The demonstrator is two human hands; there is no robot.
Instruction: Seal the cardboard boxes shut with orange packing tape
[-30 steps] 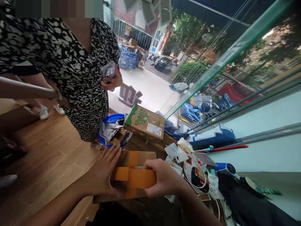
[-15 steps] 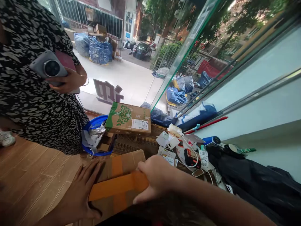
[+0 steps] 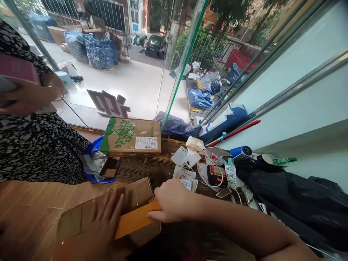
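A brown cardboard box [image 3: 137, 192] lies low in front of me, tilted, with its long side turned up. A wide strip of orange packing tape [image 3: 137, 217] runs along it. My right hand [image 3: 174, 201] is closed around the tape at the box's right end; whether a roll is inside the grip is hidden. My left hand [image 3: 102, 221], smeared by motion, lies over the box left of the tape with its fingers spread. Behind the box, a second carton with a green tree print [image 3: 127, 136] and a white label stands on the dark wooden table [image 3: 144, 165].
At left stands a person in a patterned dress [image 3: 35, 145], beside a blue bin [image 3: 94, 146] holding scraps. Labels, cables and a red-black device [image 3: 216, 175] clutter the table's right side. Black plastic [image 3: 285, 199] lies further right. A glass panel edge [image 3: 185, 69] rises behind the carton.
My view has swung, so the background sits further left. The box has tilted and shows more of its left side. My left hand has shifted over it; the right hand still grips the tape.
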